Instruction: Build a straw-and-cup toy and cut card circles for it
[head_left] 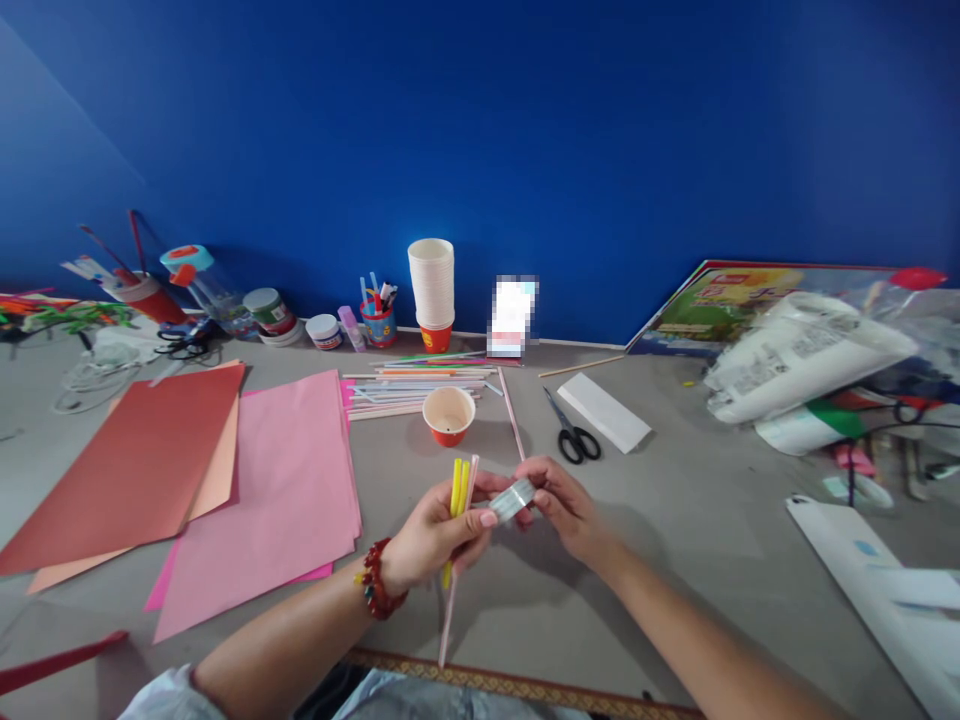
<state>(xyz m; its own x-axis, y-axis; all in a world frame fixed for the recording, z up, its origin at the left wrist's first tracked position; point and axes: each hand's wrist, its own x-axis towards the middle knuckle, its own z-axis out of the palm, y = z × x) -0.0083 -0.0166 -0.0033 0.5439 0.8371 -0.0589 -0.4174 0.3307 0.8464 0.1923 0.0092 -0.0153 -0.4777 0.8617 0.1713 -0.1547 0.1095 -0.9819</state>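
Observation:
My left hand (446,525) is closed around several drinking straws (457,490), yellow ones and a longer pale pink one that reaches down toward the table's front edge. Its thumb also presses on a roll of clear tape (513,500) between my two hands. From the other side, the fingers of my right hand (566,505) pinch the same roll. Just beyond my hands, an orange and white paper cup (448,418) stands upright. Black-handled scissors (574,435) lie to the right of the cup, with a folded white paper (606,412) beside them.
Loose straws (405,385) lie behind the cup, near a tall stack of paper cups (432,290). Coloured paper sheets (277,490) cover the left side. A phone-like bright screen (512,315) leans on the blue wall. Plastic-wrapped goods (810,350) crowd the right.

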